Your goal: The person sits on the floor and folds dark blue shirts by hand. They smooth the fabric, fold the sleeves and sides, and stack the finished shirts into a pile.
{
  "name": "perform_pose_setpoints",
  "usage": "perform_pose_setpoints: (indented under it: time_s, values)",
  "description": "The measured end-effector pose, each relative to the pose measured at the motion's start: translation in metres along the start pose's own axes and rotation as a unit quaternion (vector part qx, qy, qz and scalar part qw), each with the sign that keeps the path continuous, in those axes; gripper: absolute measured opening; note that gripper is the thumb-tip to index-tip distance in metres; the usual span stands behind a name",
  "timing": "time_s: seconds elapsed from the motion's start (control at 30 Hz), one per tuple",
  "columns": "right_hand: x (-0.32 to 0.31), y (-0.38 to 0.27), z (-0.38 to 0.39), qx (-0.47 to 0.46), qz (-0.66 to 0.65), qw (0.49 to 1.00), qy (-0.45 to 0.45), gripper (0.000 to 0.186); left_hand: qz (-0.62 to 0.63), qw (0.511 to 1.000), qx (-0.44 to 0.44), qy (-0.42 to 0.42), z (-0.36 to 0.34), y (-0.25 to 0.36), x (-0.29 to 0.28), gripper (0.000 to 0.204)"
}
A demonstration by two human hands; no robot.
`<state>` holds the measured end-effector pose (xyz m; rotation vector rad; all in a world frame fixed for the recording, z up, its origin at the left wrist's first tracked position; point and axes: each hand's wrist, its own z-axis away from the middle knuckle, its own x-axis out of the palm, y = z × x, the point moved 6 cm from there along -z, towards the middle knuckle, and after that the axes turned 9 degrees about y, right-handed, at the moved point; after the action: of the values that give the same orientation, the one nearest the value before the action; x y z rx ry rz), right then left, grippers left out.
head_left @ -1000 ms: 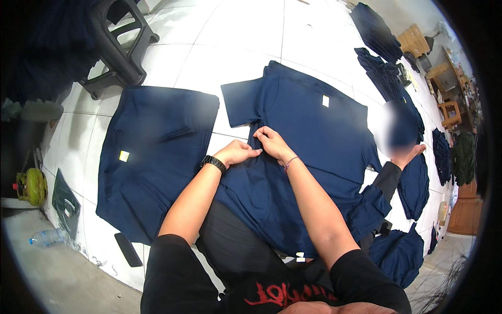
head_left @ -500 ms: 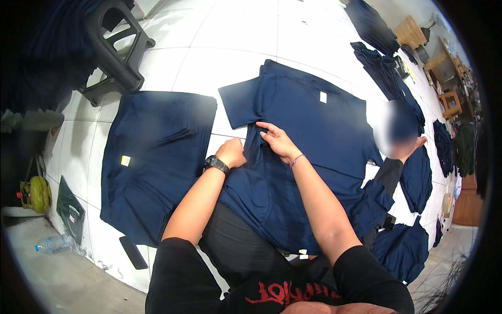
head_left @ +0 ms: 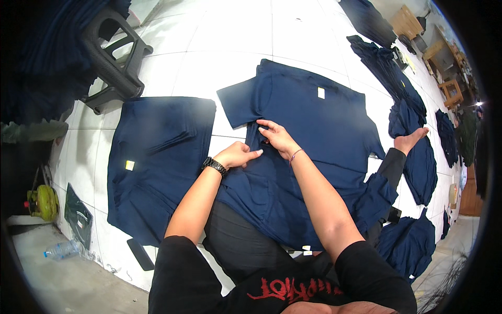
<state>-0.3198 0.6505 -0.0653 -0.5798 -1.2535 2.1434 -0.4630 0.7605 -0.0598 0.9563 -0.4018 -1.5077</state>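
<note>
A navy blue T-shirt lies spread before me, its lower part over my lap, with a small pale label near its far edge. My left hand, wearing a dark watch, is closed on the shirt's left side, thumb stretched to the right. Just beyond it, my right hand pinches the cloth below the left sleeve between thumb and fingers. The fold hides some fingertips. To the left rests a folded stack of navy garments, with a yellow-and-white tag, touched by neither hand.
A dark plastic stool stands at the far left, by hanging dark cloth. Near the left edge are a green gas cylinder, a plastic bottle and a black phone. More navy garments and a bare foot are at right.
My left hand has shifted slightly right and its thumb now reaches out over the cloth. My right hand stays at the sleeve. The view has tilted a little, uncovering the bare foot.
</note>
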Motion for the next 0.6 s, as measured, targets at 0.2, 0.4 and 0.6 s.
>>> perform_pose_setpoints:
  time_s: [0.2, 0.4, 0.6]
  values:
    - [0.004, 0.002, 0.001, -0.011, -0.004, 1.000, 0.009, 0.036, 0.085, 0.996, -0.001, 0.004, -0.004, -0.017, -0.002, 0.041]
    - [0.002, 0.011, -0.005, -0.023, 0.034, 0.999, 0.028, 0.034, 0.018, 1.000, -0.024, 0.004, -0.004, -0.018, -0.005, 0.033]
    - [0.014, 0.012, -0.015, -0.111, 0.195, 0.974, 0.019, 0.048, -0.005, 1.000, 0.002, 0.003, -0.008, -0.023, -0.006, 0.033]
